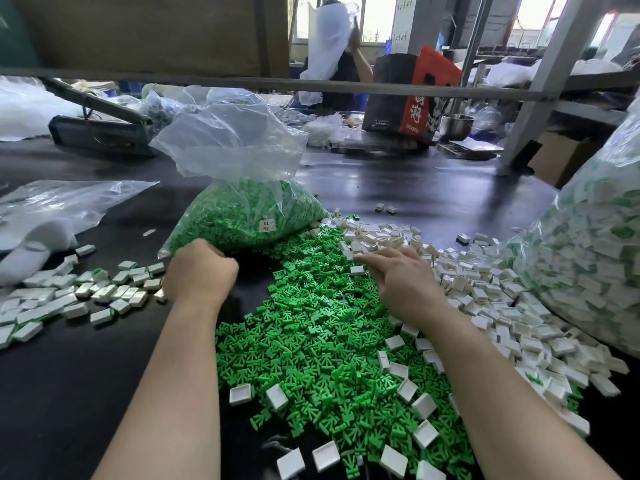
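Observation:
A heap of small green plastic pieces (322, 344) covers the middle of the black table (69, 375). Loose white rectangular caps (485, 299) spread to its right. My left hand (199, 271) is curled into a fist at the heap's left edge, in front of a clear bag of green pieces (242, 216); what it holds is hidden. My right hand (398, 278) lies flat with fingers stretched leftward over the border of green pieces and white caps, fingertips near a white cap (357, 270).
Assembled white caps (69, 292) lie in a group at the left. A large clear bag of white and green parts (588, 258) bulges at the right edge. Empty plastic bags (52, 209) lie far left. A sealing machine (100, 129), a red box (415, 98) and another person (346, 57) are across the table.

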### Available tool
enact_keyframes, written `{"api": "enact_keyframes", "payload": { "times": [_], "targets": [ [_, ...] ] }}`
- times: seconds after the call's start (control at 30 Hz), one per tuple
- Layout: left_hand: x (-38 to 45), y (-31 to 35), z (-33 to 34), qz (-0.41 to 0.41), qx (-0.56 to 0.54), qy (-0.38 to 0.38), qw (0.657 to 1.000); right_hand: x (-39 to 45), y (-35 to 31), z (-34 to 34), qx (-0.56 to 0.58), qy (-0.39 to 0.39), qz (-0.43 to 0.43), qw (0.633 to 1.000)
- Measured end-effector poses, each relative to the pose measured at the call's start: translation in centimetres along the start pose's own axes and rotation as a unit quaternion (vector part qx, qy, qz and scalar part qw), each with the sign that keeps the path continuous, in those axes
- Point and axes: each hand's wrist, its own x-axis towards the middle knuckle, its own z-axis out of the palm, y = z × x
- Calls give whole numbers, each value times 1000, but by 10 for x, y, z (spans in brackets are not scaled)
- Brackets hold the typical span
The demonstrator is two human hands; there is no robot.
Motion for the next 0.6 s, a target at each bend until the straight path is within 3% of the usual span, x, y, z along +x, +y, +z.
{"api": "enact_keyframes", "payload": {
  "times": [0.1, 0.33, 0.6],
  "targets": [
    [-10, 24, 6, 72, -48, -30, 996, 2, -1, 8, -31, -41, -8, 999],
    [-38, 59, 29, 162, -150, -155, 963, 3, -2, 9, -29, 3, -10, 1000],
    [-50, 67, 39, 166, -179, -238, 940, 1, -2, 5, -6, 11, -18, 1000]
  ]
}}
